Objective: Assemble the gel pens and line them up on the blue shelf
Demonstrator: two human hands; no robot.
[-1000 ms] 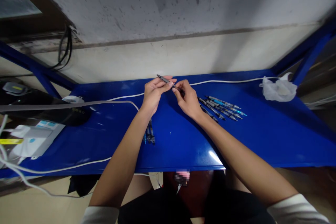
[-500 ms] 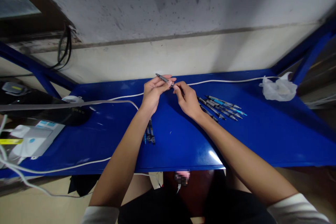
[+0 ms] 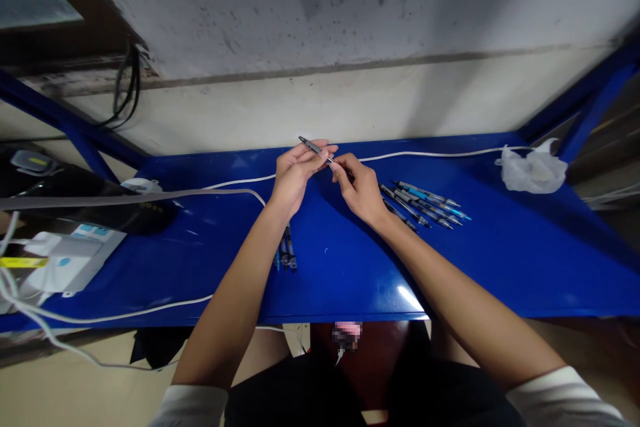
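Note:
A dark grey pen [image 3: 311, 145] is held between both hands above the back of the blue table [image 3: 345, 247]. My left hand [image 3: 295, 173] is closed on its barrel, the thumb pressing it against the fingers. My right hand [image 3: 357, 183] pinches the pen's other end, which those fingertips mostly hide. Right of my right hand lies a loose group of pens [image 3: 423, 203], mostly dark with some light blue. A smaller bunch of pens [image 3: 287, 253] lies beside my left forearm, which partly covers it.
A crumpled clear plastic bag [image 3: 533, 168] sits at the back right. On the left are a black cylinder [image 3: 100, 200] and a white power strip with plugs [image 3: 75, 260]. A white cable [image 3: 235, 183] runs along the back, and a wall [image 3: 320, 107] rises behind.
Both hands keep hold of the pen with almost the same grip. The whole view has shifted slightly; the pens on the table lie as before.

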